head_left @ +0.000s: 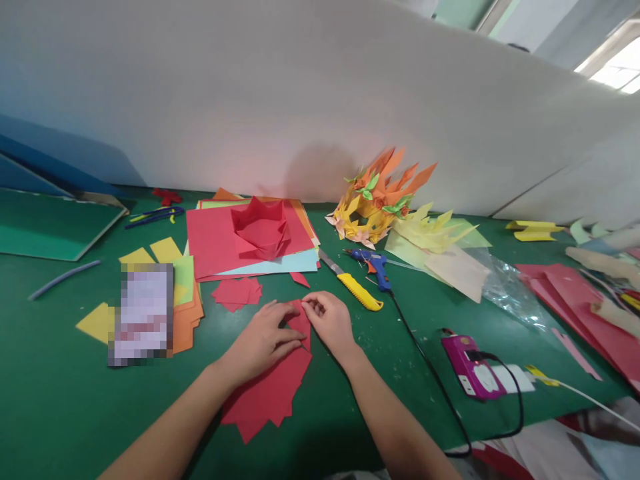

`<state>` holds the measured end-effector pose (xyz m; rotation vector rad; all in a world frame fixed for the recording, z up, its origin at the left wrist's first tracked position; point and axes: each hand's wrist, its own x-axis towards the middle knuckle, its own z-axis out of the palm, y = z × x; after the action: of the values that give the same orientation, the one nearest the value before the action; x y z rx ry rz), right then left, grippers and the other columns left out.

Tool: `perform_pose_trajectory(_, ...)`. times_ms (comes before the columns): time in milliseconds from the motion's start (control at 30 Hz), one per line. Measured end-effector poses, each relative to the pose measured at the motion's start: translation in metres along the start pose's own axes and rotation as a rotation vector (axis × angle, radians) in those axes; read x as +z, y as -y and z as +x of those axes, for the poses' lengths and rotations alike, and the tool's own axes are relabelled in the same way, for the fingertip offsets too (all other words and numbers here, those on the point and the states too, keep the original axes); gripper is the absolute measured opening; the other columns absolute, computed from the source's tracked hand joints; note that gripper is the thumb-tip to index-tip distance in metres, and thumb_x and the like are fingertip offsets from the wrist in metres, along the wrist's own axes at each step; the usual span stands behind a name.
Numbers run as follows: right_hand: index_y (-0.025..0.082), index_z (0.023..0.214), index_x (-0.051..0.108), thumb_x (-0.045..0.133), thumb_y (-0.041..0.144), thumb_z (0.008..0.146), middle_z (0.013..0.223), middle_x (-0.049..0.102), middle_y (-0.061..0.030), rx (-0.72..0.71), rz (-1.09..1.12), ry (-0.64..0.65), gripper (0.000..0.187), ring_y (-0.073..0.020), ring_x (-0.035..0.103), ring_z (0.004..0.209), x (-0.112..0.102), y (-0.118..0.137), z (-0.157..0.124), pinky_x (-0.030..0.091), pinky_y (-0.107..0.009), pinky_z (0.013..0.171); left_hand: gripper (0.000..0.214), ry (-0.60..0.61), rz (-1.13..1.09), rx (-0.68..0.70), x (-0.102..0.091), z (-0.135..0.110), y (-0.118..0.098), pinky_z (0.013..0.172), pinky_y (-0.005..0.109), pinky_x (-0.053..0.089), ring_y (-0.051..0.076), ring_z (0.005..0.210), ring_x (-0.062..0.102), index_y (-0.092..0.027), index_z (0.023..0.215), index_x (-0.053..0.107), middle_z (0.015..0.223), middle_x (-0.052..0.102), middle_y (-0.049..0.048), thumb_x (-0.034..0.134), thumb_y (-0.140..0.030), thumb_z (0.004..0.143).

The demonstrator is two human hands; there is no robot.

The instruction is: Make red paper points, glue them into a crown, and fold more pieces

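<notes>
Under my hands lies a small piece of red paper (300, 323), on top of several red paper squares (270, 390) fanned out on the green table. My left hand (265, 339) rests on this piece with thumb and forefinger apart, pressing it down. At its upper right corner, my right hand (327, 323) pinches the edge between thumb and fingertips. Just beyond my left hand is a little pile of red paper pieces (237, 293). A small red scrap (300, 279) lies past my fingertips.
Behind stand a red paper crown (260, 230) on stacked sheets and an orange-yellow paper crown (373, 207). Right of my hands lie a yellow cutter knife (360, 291), a blue glue gun (375, 267) with its black cord, and a purple power adapter (470, 367). A phone (145, 310) lies left.
</notes>
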<state>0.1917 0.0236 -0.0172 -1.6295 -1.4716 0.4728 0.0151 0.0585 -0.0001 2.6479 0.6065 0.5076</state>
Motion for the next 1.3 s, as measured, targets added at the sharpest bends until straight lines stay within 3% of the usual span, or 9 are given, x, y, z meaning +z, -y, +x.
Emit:
perform_pose_trajectory(367,0.021,0.075,0.07,0.054,0.02,0.087,0.073,0.064,-0.0039,-0.258,-0.042,0.065,0.019,-0.0161,0.06,0.07,-0.008,-0.001,0.0,0.047,-0.027,0.065,0.022,-0.032,0.05,-0.1,0.0,-0.004,-0.01,0.094,0.048,0.047,0.029,0.116,0.049,-0.03,0.096,0.074,0.127,0.052,0.0091,0.054,-0.024,0.089)
perform_pose_trajectory(1300,0.018,0.079,0.071,0.047,0.022,0.092,0.073,0.064,-0.0068,-0.405,-0.169,0.126,0.027,-0.0182,0.059,0.071,-0.01,-0.006,0.002,0.048,-0.029,0.065,0.023,-0.015,0.04,-0.129,0.001,-0.005,-0.009,0.091,0.051,0.045,0.029,0.11,0.047,-0.031,0.097,0.073,0.134,0.049,0.0096,0.052,-0.026,0.09)
